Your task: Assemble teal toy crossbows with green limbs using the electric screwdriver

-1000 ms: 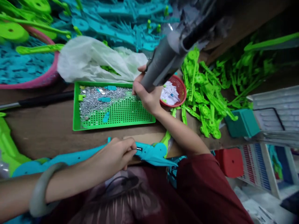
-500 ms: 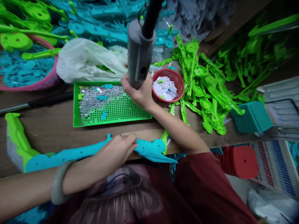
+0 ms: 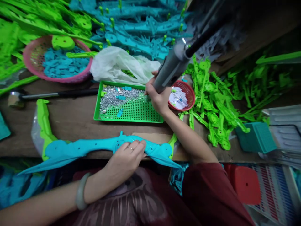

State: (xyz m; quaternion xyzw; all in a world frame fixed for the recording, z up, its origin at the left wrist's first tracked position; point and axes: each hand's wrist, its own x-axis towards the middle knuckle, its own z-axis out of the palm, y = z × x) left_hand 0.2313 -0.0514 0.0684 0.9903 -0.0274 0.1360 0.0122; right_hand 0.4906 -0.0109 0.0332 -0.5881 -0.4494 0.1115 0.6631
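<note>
Along the bench's front edge lies a long blue plastic toy bow with bright green curved end pieces. My left hand, wearing a ring and a pale bangle, rests on its middle with bent fingers pressed on the blue part. My right hand is wrapped round the lower end of a grey powered screwdriver, whose black top leans to the right. Beneath that hand is the right end of a green perforated tray holding many small silver screws and a few blue clips. The driver's tip is mostly hidden.
A hammer lies left of the tray. Behind are a pink basket of blue pieces, a plastic bag and heaped blue parts. A small red basket and piled green parts stand right; a red stool is below.
My view has swung left, so the bench things sit farther right. The screwdriver has gone from nearly upright to leaning right. My left hand stays on the bow.
</note>
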